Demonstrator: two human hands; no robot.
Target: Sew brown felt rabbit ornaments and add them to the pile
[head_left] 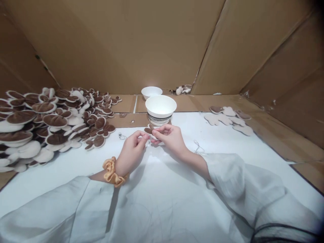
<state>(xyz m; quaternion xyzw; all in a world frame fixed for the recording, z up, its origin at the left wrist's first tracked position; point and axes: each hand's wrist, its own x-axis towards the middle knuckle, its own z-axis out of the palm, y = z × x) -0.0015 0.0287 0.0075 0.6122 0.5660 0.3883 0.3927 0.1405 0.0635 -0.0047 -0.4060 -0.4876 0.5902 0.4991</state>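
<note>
My right hand (170,138) is closed on a small brown plush piece (149,129) with a pale edge, held in front of the bowls. Close by on its left, my left hand (134,148) has thumb and index finger pinched together at the piece's near side. Whatever lies between those fingertips is too small to make out. Just beyond the hands stands a white bowl (161,105) with dark thread or lines around its lower part.
A smaller white bowl (152,91) stands farther back. Brown and cream plush pieces (54,120) are heaped at the left. Several flat pieces (229,118) lie at the right. Loose dark thread (198,147) rests by my right wrist. Cardboard walls (126,44) enclose the back and sides.
</note>
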